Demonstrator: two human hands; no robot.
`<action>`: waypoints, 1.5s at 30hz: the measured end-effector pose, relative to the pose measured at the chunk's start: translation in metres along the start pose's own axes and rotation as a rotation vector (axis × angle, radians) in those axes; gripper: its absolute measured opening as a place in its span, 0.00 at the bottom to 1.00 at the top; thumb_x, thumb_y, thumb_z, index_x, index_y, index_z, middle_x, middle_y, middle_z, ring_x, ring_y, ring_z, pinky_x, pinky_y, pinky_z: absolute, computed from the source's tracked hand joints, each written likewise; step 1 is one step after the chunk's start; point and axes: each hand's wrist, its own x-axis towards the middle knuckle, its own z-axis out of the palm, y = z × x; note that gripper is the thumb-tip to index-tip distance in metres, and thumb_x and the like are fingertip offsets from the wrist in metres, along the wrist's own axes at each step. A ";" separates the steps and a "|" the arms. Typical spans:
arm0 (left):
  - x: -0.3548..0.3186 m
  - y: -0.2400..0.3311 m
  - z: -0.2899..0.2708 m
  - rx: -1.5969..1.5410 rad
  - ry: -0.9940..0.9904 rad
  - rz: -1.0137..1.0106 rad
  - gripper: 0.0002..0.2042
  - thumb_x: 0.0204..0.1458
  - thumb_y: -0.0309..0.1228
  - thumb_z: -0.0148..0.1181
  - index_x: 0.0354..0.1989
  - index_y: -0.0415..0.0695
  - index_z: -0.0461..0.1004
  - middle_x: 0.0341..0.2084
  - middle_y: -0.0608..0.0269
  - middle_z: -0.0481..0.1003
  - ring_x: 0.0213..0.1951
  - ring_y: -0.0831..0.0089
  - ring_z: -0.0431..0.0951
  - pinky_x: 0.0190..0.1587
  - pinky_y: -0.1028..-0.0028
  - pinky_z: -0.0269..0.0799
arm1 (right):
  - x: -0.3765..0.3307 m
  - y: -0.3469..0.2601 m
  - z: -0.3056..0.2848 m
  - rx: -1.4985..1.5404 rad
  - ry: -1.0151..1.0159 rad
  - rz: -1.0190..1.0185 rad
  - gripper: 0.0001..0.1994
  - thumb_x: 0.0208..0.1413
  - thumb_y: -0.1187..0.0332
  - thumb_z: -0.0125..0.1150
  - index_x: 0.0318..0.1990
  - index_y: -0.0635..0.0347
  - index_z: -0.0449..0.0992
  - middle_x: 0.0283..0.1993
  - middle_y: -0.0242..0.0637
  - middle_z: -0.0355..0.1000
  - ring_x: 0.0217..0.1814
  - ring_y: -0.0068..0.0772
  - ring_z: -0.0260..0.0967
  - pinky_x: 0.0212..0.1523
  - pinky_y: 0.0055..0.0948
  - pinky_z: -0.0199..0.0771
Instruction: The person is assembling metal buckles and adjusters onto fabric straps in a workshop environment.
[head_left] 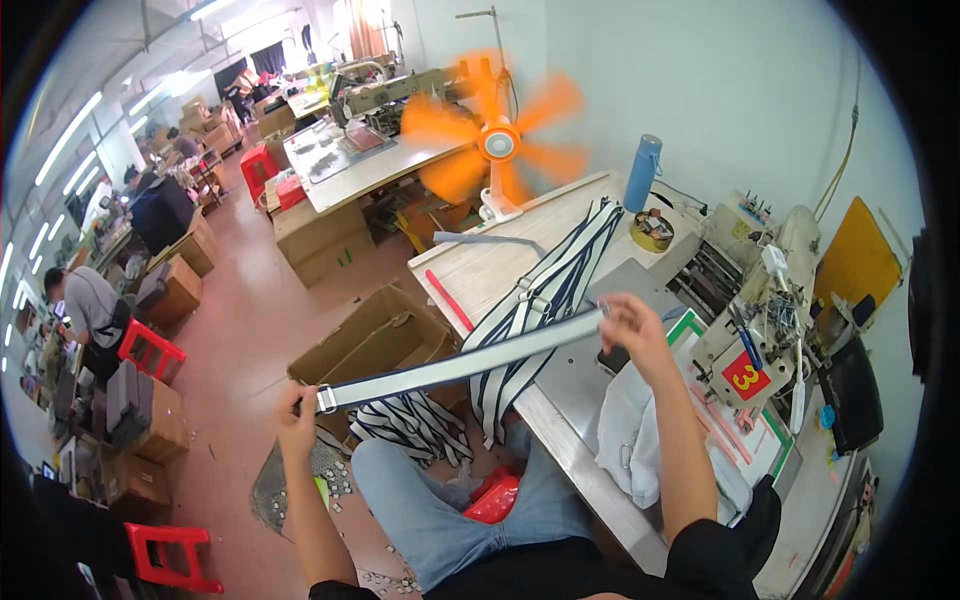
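A pale webbing strap (pixel 460 366) with dark navy edges is stretched across in front of me, above my lap. My left hand (pixel 296 412) pinches its left end, beside a metal slide buckle (pixel 326 399) on the strap. The other end, higher up, is pinched in the fingers of my right hand (pixel 634 326), over the sewing table. Behind the strap, a bundle of matching straps (pixel 545 290) with metal buckles lies on the table and hangs over its edge. More striped straps (pixel 412 428) are heaped low in front of my knees.
An open cardboard box (pixel 375 335) stands beyond my left hand. On the right are a sewing machine (pixel 745 350) and white cloth (pixel 630 430). An orange fan (pixel 499 143) spins at the table's far end, near a blue bottle (pixel 643 172). Red stools (pixel 150 350) stand left; a person works there.
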 end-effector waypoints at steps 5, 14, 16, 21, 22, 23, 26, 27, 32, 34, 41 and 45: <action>-0.025 0.021 0.074 -0.077 -0.285 -0.175 0.08 0.65 0.30 0.62 0.35 0.39 0.80 0.26 0.72 0.75 0.30 0.85 0.71 0.33 0.79 0.66 | 0.111 0.071 -0.035 -0.134 0.349 -0.018 0.17 0.63 0.78 0.59 0.58 0.56 0.75 0.29 0.31 0.71 0.29 0.24 0.72 0.26 0.27 0.71; -0.076 0.081 0.150 -0.382 -0.814 -0.590 0.09 0.64 0.28 0.65 0.48 0.38 0.78 0.24 0.69 0.77 0.23 0.83 0.75 0.26 0.79 0.70 | 0.268 0.148 -0.195 -0.422 0.912 -0.223 0.09 0.60 0.76 0.61 0.46 0.56 0.77 0.37 0.37 0.75 0.38 0.32 0.73 0.44 0.31 0.73; -0.083 0.081 0.148 -0.470 -0.718 -0.652 0.11 0.63 0.23 0.64 0.52 0.34 0.76 0.27 0.65 0.79 0.25 0.81 0.76 0.26 0.79 0.71 | 0.303 0.144 -0.184 -0.509 0.943 -0.273 0.07 0.61 0.72 0.63 0.46 0.56 0.79 0.37 0.38 0.76 0.39 0.33 0.73 0.45 0.33 0.73; -0.077 0.075 0.173 -0.592 -0.454 -0.530 0.21 0.62 0.17 0.62 0.64 0.35 0.70 0.41 0.60 0.81 0.33 0.79 0.80 0.36 0.78 0.75 | 0.358 0.121 -0.172 -0.266 0.827 0.000 0.11 0.63 0.66 0.64 0.51 0.55 0.78 0.38 0.42 0.78 0.43 0.36 0.77 0.49 0.38 0.76; -0.074 0.068 0.179 -0.644 -0.486 -0.574 0.23 0.61 0.19 0.63 0.65 0.36 0.70 0.47 0.58 0.79 0.42 0.74 0.80 0.45 0.74 0.77 | 0.360 0.121 -0.183 -0.340 0.742 0.052 0.13 0.64 0.63 0.64 0.52 0.56 0.77 0.38 0.44 0.79 0.39 0.36 0.79 0.44 0.38 0.80; -0.073 0.055 0.186 -0.485 -0.530 -0.455 0.25 0.61 0.20 0.63 0.67 0.37 0.68 0.50 0.57 0.78 0.46 0.73 0.80 0.49 0.72 0.77 | 0.360 0.125 -0.189 -0.702 0.746 0.064 0.13 0.65 0.61 0.64 0.51 0.56 0.77 0.38 0.44 0.78 0.36 0.35 0.79 0.40 0.36 0.80; -0.081 0.015 0.203 -0.195 -0.626 -0.318 0.28 0.61 0.22 0.65 0.70 0.39 0.65 0.58 0.55 0.75 0.59 0.68 0.77 0.59 0.68 0.75 | 0.349 0.131 -0.223 -1.154 0.676 0.112 0.16 0.66 0.56 0.63 0.51 0.58 0.77 0.35 0.43 0.78 0.29 0.29 0.77 0.31 0.29 0.78; -0.090 0.002 0.199 -0.170 -0.581 -0.356 0.27 0.61 0.23 0.65 0.69 0.39 0.65 0.58 0.55 0.75 0.60 0.67 0.77 0.59 0.67 0.75 | 0.347 0.133 -0.193 -0.822 0.629 0.147 0.17 0.66 0.56 0.62 0.51 0.60 0.77 0.35 0.42 0.78 0.31 0.29 0.77 0.32 0.29 0.78; -0.109 -0.053 0.182 -0.140 -0.764 -0.385 0.15 0.62 0.28 0.62 0.57 0.42 0.77 0.45 0.54 0.76 0.46 0.60 0.80 0.49 0.66 0.78 | 0.284 0.110 -0.111 -0.195 0.634 0.012 0.14 0.66 0.60 0.64 0.48 0.62 0.80 0.36 0.31 0.77 0.31 0.23 0.75 0.31 0.25 0.75; -0.100 -0.070 0.171 -0.042 -0.824 -0.376 0.13 0.59 0.29 0.63 0.53 0.44 0.79 0.43 0.55 0.75 0.43 0.63 0.77 0.44 0.66 0.74 | 0.249 0.094 -0.088 -0.047 0.620 0.009 0.12 0.66 0.62 0.64 0.49 0.60 0.81 0.39 0.30 0.78 0.33 0.22 0.75 0.33 0.24 0.75; -0.080 -0.177 0.115 0.107 -0.574 -0.485 0.12 0.59 0.30 0.62 0.48 0.38 0.81 0.39 0.54 0.84 0.43 0.66 0.84 0.48 0.66 0.79 | 0.122 0.051 0.012 -0.138 0.140 -0.019 0.07 0.70 0.66 0.61 0.44 0.60 0.79 0.33 0.26 0.72 0.29 0.17 0.65 0.31 0.22 0.65; -0.067 -0.212 0.114 0.205 -0.632 -0.503 0.13 0.56 0.29 0.59 0.47 0.39 0.82 0.38 0.54 0.85 0.41 0.65 0.84 0.47 0.66 0.79 | 0.031 0.035 0.058 -0.343 -0.297 0.139 0.06 0.69 0.69 0.60 0.42 0.61 0.79 0.31 0.28 0.73 0.30 0.18 0.68 0.32 0.23 0.69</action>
